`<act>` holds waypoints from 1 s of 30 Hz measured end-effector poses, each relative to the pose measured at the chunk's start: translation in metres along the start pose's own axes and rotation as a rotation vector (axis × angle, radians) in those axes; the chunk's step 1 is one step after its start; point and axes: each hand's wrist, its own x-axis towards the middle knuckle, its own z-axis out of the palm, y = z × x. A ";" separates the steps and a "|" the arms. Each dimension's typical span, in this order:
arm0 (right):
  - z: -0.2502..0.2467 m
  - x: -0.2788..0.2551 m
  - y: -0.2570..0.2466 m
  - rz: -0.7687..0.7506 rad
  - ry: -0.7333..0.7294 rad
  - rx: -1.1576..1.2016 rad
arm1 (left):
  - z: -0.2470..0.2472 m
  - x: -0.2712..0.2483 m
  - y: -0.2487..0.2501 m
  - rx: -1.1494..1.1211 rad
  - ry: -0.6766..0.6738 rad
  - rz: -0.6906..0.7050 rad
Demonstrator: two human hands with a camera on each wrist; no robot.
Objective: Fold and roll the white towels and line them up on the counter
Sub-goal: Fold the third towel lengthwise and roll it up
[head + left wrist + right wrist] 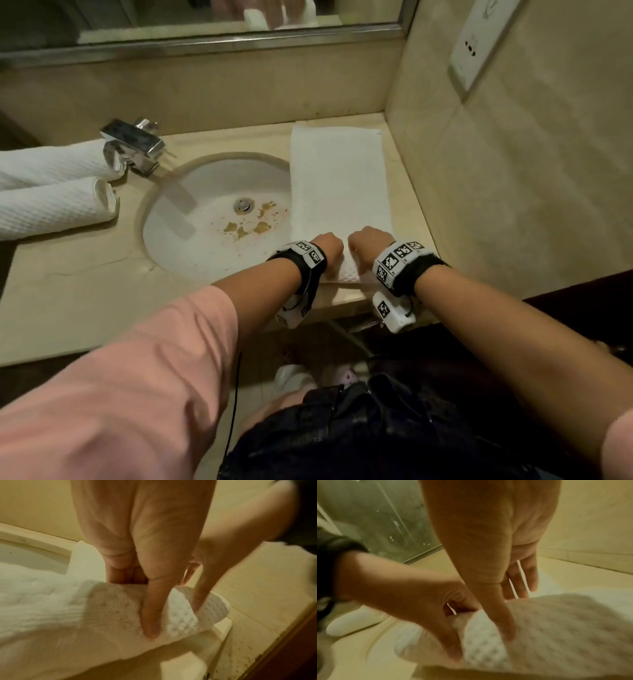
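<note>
**A:** The folded white towel (339, 185) lies as a long strip right of centre in the head view, running from the lower middle up toward the back wall, partly on the counter (85, 284) and partly over the right rim of the sink (219, 219). Its near end is already turned over into a small roll under your hands. You look to be starting the roll.

**B:** What do my hands have?

**A:** Your left hand (327, 245) and right hand (368, 241) sit side by side on that near end, almost touching. In the left wrist view your left fingers (152, 615) curl over the top of the roll with the thumb behind it. In the right wrist view your right fingers (505, 622) press down on the roll; blur hides the thumb, so I cannot tell whether that hand wraps it.

**B:** How do I roll it well?

**A:** I'd move your hands apart toward the strip's two edges, since both now bunch at the middle and the ends may flare. Keep the core tight, push evenly, and watch the left edge: it overhangs the basin and could sag. The two rolled towels (54, 192) at the left edge of the frame, beside the faucet (133, 144), give you the thickness to match.
</note>
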 end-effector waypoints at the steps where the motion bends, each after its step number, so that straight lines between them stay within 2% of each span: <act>1: 0.001 -0.006 -0.002 -0.014 0.052 -0.034 | -0.004 0.002 -0.001 -0.003 -0.019 0.002; 5: 0.007 -0.023 -0.003 -0.063 0.169 -0.040 | -0.017 0.012 -0.009 -0.026 -0.089 0.011; 10: 0.015 -0.028 -0.012 -0.065 0.113 -0.173 | -0.028 0.019 -0.017 -0.069 -0.134 -0.007; 16: 0.020 -0.020 -0.016 -0.069 0.138 -0.242 | -0.029 0.018 -0.017 -0.116 -0.143 -0.033; 24: -0.006 -0.002 -0.016 -0.016 -0.003 -0.119 | -0.006 0.005 -0.013 0.005 -0.047 -0.019; 30: -0.025 0.028 -0.001 0.020 -0.169 -0.025 | 0.009 -0.003 -0.006 0.036 0.174 0.014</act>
